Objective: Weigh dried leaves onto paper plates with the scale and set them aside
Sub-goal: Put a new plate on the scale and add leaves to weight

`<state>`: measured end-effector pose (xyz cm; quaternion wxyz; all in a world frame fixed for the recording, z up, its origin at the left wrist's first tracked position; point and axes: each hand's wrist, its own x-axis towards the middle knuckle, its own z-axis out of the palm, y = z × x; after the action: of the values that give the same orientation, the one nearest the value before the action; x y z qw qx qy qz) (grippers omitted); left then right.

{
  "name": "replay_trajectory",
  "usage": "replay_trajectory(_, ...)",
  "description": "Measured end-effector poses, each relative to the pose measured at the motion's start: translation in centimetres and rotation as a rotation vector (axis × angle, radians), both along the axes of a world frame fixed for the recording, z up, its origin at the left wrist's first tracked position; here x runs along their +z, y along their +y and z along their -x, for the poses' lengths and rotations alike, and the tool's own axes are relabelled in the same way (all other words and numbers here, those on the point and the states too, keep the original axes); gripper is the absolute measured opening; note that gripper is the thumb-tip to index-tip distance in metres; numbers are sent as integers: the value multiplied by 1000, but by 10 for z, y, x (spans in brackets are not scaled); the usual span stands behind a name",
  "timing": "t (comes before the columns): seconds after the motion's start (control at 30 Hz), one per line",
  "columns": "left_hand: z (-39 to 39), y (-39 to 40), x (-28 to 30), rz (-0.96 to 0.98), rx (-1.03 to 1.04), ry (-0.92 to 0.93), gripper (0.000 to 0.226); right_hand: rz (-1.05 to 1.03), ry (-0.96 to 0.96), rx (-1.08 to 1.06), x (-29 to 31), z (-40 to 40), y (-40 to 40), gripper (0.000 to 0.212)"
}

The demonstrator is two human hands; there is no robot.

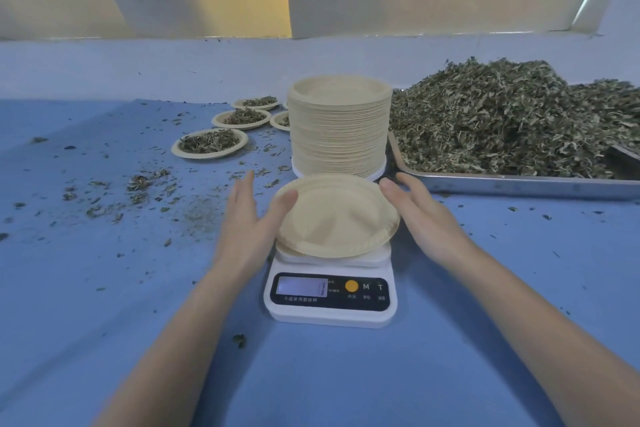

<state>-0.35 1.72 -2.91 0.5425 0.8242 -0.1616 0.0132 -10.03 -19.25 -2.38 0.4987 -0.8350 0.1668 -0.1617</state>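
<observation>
We see both hands with fingers straight: the left hand (250, 218) touches the empty paper plate's (337, 215) left rim, the right hand (420, 215) sits beside its right rim. The plate rests tilted on the white scale (330, 288), whose buttons read "M" and "T". Dried leaves (512, 121) heap in the tray (519, 184) on the worktop (104, 288)
</observation>
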Motion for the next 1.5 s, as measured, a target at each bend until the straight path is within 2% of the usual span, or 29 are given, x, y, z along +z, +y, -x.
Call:
replay_trajectory(0.07, 8, -9, 16, -145, -9, -272, 93, 30, -71, 33, 7, -2, -3, 93)
replay_trajectory(0.13, 15, -32, 37, -257, -134, -495, 87, 47, -131, 80, 18, -4, -8, 95)
replay_trajectory(0.2, 20, -69, 55, -355, -339, -573, 78, 93, -143, 120, 29, -5, -18, 82)
replay_trajectory(0.27, 20, -112, 70, -450, -501, -558, 77, 217, -125, 105, 39, -5, -36, 64)
replay_trajectory(0.37, 15, -173, 84, -573, -640, -454, 86, 391, -36, 14, 52, 0, -77, 60)
replay_trajectory(0.57, -11, -252, 90, -656, -701, -253, 92, 482, 199, -111, 65, 6, -157, 66)
replay_trajectory(0.63, -19, -260, 86, -641, -709, -215, 94, 498, 183, -83, 60, 3, -166, 67)
replay_trajectory(0.73, -21, -256, 83, -682, -725, -251, 94, 450, 121, -27, 51, -5, -164, 66)
replay_trajectory(0.87, -14, -219, 89, -565, -687, -333, 69, 355, 0, 74, 56, -10, -136, 63)
replay_trajectory(1.0, -8, -149, 90, -330, -612, -166, 77, 63, -106, 281, 53, -2, -87, 53)
replay_trajectory(1.03, -5, -130, 88, -262, -594, -136, 73, 49, -93, 353, 50, 2, -75, 57)
replay_trajectory(1.1, -1, -96, 80, -170, -508, -146, 63, 162, 7, 467, 38, 9, -52, 83)
replay_trajectory(1.2, 0, -59, 61, -93, -300, -223, 53, 412, 112, 496, 16, 16, -27, 114)
replay_trajectory(1.3, -1, -37, 39, -16, -149, -228, 46, 473, 107, 441, 3, 18, -16, 121)
replay_trajectory(1.43, -1, -22, 24, 39, -85, -203, 48, 329, 144, 419, -6, 22, -19, 123)
replay_trajectory(1.5, 1, -24, 31, 9, -106, -265, 47, 263, 124, 429, -3, 20, -21, 120)
